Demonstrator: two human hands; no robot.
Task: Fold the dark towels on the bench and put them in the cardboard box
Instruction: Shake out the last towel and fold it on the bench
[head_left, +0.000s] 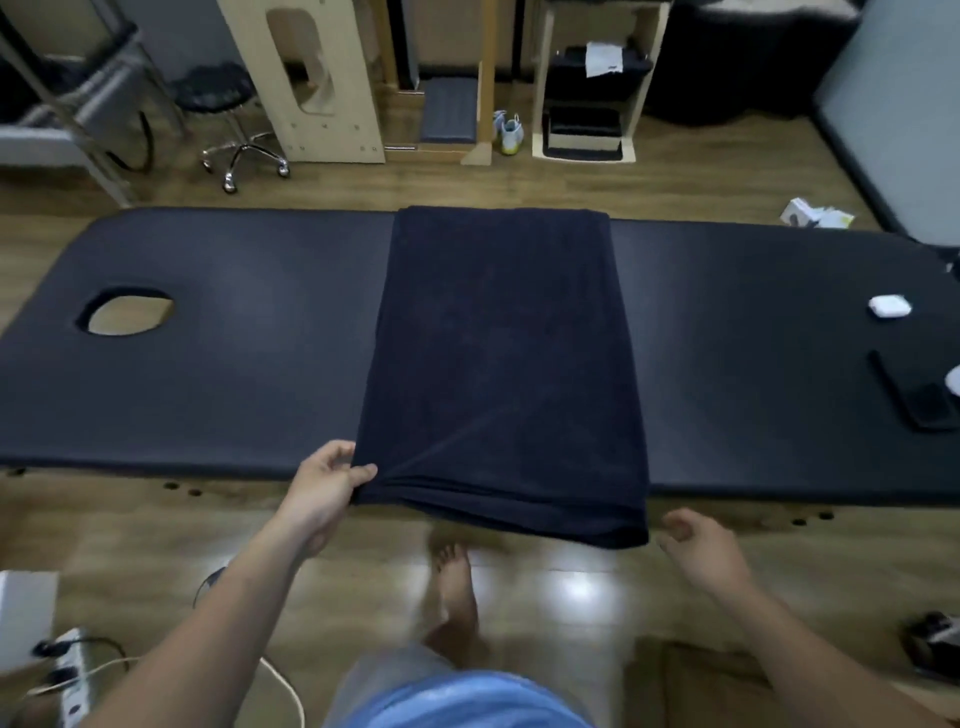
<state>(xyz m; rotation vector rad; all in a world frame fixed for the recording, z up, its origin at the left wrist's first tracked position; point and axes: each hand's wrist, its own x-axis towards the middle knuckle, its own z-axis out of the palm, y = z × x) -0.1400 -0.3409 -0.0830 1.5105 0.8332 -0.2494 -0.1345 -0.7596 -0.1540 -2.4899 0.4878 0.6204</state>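
- Head view looks down on a dark towel (501, 364) laid across the padded tabletop (218, 364), already folded into a long band, its far edge at the far side of the tabletop and its near edge hanging just over the near side.
- The left hand (322, 488) pinches the towel's near left corner between thumb and fingers, and creases run from that corner up into the cloth.
- The right hand (698, 545) is loosely spread and empty, just beside the towel's near right corner but apart from it.
- The step in hand looks like the next fold, near edge carried over to the far edge.
- To do it well, the right hand should probably take the near right corner and gather all the layers, as the left does, so none slips out.
- Both corners should then lift together and evenly, keeping the near edge taut so the creases by the left corner pull flat.
- Laying corner onto corner at the far edge, then smoothing from the fold outward, would likely give a square packet.
- A brown cardboard box (727, 686) seems to stand on the floor on the person's side of the towel, to the right, though only part shows.
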